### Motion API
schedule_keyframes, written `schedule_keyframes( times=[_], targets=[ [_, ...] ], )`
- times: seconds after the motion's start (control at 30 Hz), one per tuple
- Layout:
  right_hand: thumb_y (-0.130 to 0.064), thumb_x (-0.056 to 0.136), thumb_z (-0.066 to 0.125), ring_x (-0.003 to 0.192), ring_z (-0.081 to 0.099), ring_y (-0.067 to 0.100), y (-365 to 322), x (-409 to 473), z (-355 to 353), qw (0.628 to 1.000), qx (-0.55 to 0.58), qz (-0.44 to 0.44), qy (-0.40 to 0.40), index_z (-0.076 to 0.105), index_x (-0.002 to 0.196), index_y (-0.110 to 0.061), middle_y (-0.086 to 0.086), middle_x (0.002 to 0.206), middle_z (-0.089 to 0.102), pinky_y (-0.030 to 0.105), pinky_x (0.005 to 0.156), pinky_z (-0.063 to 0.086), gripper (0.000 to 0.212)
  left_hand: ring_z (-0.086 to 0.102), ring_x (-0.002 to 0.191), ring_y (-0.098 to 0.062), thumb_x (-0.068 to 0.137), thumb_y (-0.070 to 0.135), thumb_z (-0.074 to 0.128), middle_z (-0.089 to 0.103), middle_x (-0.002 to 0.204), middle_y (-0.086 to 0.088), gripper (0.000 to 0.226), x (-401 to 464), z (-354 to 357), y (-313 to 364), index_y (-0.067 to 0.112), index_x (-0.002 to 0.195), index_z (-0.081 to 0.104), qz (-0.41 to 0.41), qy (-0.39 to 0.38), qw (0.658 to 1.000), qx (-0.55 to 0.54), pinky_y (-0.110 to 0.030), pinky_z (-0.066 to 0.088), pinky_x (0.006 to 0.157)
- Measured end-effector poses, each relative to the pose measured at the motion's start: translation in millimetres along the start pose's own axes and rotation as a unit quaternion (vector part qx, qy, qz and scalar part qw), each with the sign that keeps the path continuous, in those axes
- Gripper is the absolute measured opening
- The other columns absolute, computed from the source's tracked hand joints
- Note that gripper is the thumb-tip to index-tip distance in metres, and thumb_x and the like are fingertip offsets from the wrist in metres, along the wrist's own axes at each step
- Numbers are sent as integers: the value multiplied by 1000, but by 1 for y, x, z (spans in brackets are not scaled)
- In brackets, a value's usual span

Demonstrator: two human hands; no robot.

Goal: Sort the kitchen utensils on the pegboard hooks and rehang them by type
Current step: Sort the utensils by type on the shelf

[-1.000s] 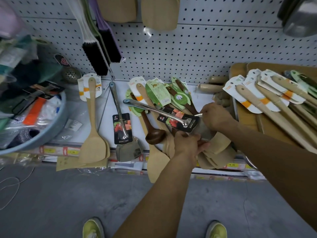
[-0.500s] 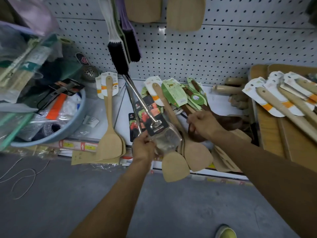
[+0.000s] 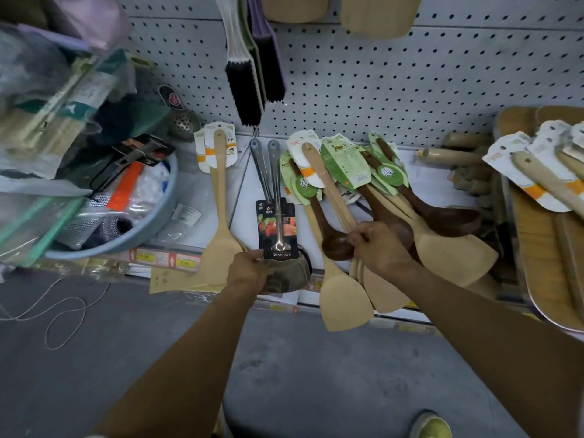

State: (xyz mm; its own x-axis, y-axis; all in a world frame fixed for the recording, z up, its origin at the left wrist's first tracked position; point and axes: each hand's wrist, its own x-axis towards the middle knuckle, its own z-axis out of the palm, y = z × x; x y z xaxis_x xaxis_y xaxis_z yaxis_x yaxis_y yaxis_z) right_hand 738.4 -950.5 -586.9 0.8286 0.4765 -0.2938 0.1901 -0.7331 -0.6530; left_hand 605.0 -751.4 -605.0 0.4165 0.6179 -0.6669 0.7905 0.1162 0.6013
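The left hand (image 3: 249,271) grips the shiny blades of two steel spatulas (image 3: 274,184) lying side by side on the white shelf (image 3: 433,188). The right hand (image 3: 377,248) pinches pale wooden spatula handles (image 3: 331,197) beside a glossy dark wooden ladle (image 3: 335,243).

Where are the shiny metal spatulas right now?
The metal spatulas lie on the shelf at centre, between a wooden spatula and a dark wooden ladle; the left hand grips their blades.

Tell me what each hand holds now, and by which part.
The left hand grips the metal spatulas at the blade end. The right hand pinches wooden spatula handles low down.
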Motion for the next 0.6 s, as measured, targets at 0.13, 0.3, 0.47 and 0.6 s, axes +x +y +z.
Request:
schedule_keyframes(
  times=[0.13, 0.3, 0.47, 0.6],
  targets=[
    [-12, 91, 55, 85, 63, 30, 1, -3, 1, 1000, -6, 15, -1, 64, 80, -11, 11, 85, 67, 43, 76, 53, 15, 62, 104, -40, 92, 4, 57, 63, 121, -15, 32, 4, 3, 2, 11, 122, 64, 20, 16, 999, 37, -51, 55, 89],
    [-12, 93, 54, 82, 63, 27, -1, -10, -4, 1000, -9, 4, 0, 63, 80, -12, 4, 79, 62, 40, 73, 53, 16, 46, 117, -32, 87, 6, 60, 51, 121, -13, 36, -19, 11, 8, 13, 122, 58, 128, 117, 970, 172, -38, 40, 99],
    [-12, 92, 55, 84, 64, 27, 0, -21, -18, 998, -35, -18, 40, 67, 88, -12, 7, 85, 67, 35, 71, 50, 13, 45, 119, -27, 87, 7, 61, 54, 123, -8, 33, -47, 50, 30, 15, 119, 62, 297, 84, 936, 168, -35, 40, 99],
    [-14, 89, 56, 94, 59, 25, 3, -28, -38, 991, -96, -10, 94, 62, 96, -17, 4, 99, 62, 32, 68, 47, 9, 48, 114, -21, 86, 17, 66, 58, 119, -2, 32, -65, 83, 39, 18, 119, 63, 360, 4, 912, 198, -33, 43, 97]
  ],
)
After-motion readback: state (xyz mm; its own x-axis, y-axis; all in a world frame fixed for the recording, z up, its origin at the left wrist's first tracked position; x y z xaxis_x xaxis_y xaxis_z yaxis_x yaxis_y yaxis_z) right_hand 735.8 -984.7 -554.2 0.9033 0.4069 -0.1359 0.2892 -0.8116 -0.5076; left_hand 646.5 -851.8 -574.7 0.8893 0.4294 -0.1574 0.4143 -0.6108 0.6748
